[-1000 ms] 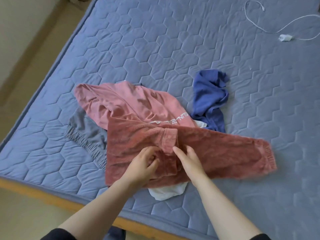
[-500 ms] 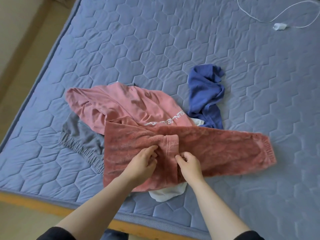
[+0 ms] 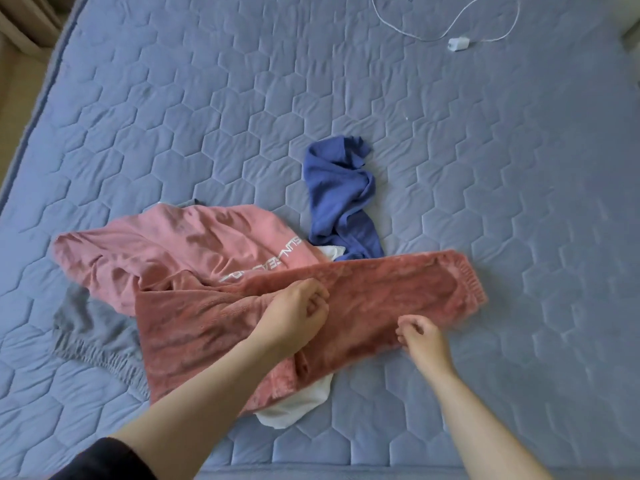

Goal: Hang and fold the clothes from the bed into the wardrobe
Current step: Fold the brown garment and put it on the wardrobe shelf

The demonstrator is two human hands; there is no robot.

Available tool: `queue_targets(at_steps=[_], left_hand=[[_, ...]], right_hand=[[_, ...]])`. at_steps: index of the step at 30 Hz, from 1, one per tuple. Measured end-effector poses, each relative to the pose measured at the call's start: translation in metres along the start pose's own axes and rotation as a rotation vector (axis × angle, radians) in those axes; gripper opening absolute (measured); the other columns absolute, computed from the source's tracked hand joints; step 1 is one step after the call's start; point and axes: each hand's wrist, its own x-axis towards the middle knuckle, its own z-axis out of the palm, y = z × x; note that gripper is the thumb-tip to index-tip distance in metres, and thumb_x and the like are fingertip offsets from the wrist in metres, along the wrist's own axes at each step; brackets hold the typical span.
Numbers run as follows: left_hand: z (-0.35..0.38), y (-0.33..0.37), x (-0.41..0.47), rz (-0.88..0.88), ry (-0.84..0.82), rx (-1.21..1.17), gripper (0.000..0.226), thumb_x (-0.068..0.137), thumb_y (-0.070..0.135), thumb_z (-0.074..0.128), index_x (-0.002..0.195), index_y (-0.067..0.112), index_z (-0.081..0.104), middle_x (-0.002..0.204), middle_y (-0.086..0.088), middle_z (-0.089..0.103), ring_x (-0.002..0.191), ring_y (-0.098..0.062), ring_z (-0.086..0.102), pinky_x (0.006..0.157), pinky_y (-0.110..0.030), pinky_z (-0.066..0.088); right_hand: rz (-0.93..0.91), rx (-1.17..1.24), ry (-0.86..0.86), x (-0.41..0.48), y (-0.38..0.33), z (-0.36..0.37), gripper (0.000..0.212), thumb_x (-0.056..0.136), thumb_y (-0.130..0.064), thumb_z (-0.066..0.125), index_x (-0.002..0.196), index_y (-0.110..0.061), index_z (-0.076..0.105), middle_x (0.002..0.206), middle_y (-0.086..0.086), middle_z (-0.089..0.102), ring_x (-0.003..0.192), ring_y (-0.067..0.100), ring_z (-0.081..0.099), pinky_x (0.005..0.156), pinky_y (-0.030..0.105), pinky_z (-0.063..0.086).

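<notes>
Rust-red fleece trousers [image 3: 381,292] lie across the near part of the blue quilted bed [image 3: 346,81], one leg stretched to the right with its cuff at the end. My left hand [image 3: 298,313] grips the fabric near the middle of the trousers with curled fingers. At the leg's near edge, my right hand [image 3: 419,341] pinches the cloth. Under the trousers lie a pink sweatshirt [image 3: 194,244] with white lettering, a grey garment [image 3: 93,334] with an elastic band and a white garment [image 3: 294,407]. A crumpled blue garment [image 3: 339,195] sits just beyond.
A white charger with its cable [image 3: 457,43] lies at the far right of the bed. The mattress edge runs along the left side, with floor beyond it. The near edge of the bed is just below my arms.
My right hand has slid to the right along the trouser leg, away from my left hand. The leg now lies flatter and longer. The view has shifted to the left.
</notes>
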Motion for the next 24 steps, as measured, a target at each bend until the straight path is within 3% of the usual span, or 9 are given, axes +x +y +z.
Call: queue_targets(at_steps=[4, 8, 10, 13, 17, 24], left_hand=[[0.036, 0.039, 0.043, 0.063, -0.14, 0.012, 0.013, 0.084, 0.013, 0.059, 0.095, 0.014, 0.066, 0.082, 0.008, 0.062, 0.07, -0.012, 0.059, 0.075, -0.027, 0.051], [0.077, 0.071, 0.086, 0.104, -0.208, 0.139, 0.013, 0.084, 0.014, 0.058, 0.088, 0.002, 0.062, 0.082, -0.007, 0.066, 0.076, -0.026, 0.061, 0.075, -0.042, 0.05], [0.099, 0.085, 0.107, 0.104, -0.229, 0.209, 0.018, 0.085, 0.018, 0.057, 0.093, 0.002, 0.062, 0.09, -0.01, 0.067, 0.084, -0.029, 0.062, 0.077, -0.043, 0.049], [0.129, 0.101, 0.137, 0.137, -0.288, 0.332, 0.028, 0.088, 0.026, 0.06, 0.107, 0.006, 0.06, 0.109, -0.009, 0.062, 0.102, -0.03, 0.058, 0.084, -0.037, 0.045], [0.163, 0.108, 0.174, 0.052, -0.362, 0.462, 0.065, 0.088, 0.047, 0.06, 0.135, 0.007, 0.041, 0.139, -0.013, 0.043, 0.127, -0.033, 0.042, 0.103, -0.044, 0.038], [0.208, 0.113, 0.218, 0.002, -0.429, 0.417, 0.053, 0.085, 0.058, 0.059, 0.11, 0.012, 0.051, 0.117, -0.007, 0.057, 0.107, -0.028, 0.055, 0.079, -0.032, 0.04]], right_hand=[[0.017, -0.076, 0.107, 0.028, 0.014, -0.049, 0.013, 0.089, -0.003, 0.057, 0.092, -0.007, 0.069, 0.094, 0.016, 0.07, 0.088, 0.024, 0.061, 0.078, 0.031, 0.041], [0.05, -0.084, 0.165, 0.059, 0.028, -0.086, 0.018, 0.09, -0.008, 0.059, 0.102, 0.001, 0.068, 0.101, 0.022, 0.07, 0.098, 0.036, 0.064, 0.088, 0.04, 0.048], [0.076, -0.026, 0.186, 0.076, 0.033, -0.099, 0.02, 0.09, -0.015, 0.062, 0.099, 0.003, 0.067, 0.098, 0.021, 0.069, 0.099, 0.037, 0.064, 0.091, 0.047, 0.05], [0.108, 0.081, 0.219, 0.099, 0.041, -0.108, 0.033, 0.088, -0.024, 0.067, 0.1, 0.005, 0.06, 0.092, 0.019, 0.065, 0.098, 0.039, 0.064, 0.089, 0.048, 0.051], [0.159, 0.229, 0.217, 0.121, 0.047, -0.106, 0.042, 0.088, -0.027, 0.068, 0.109, 0.007, 0.056, 0.104, 0.023, 0.066, 0.099, 0.039, 0.064, 0.089, 0.049, 0.051], [0.141, 0.218, 0.187, 0.144, 0.061, -0.111, 0.047, 0.086, -0.03, 0.069, 0.122, -0.002, 0.056, 0.116, 0.016, 0.065, 0.108, 0.03, 0.061, 0.096, 0.041, 0.048]])
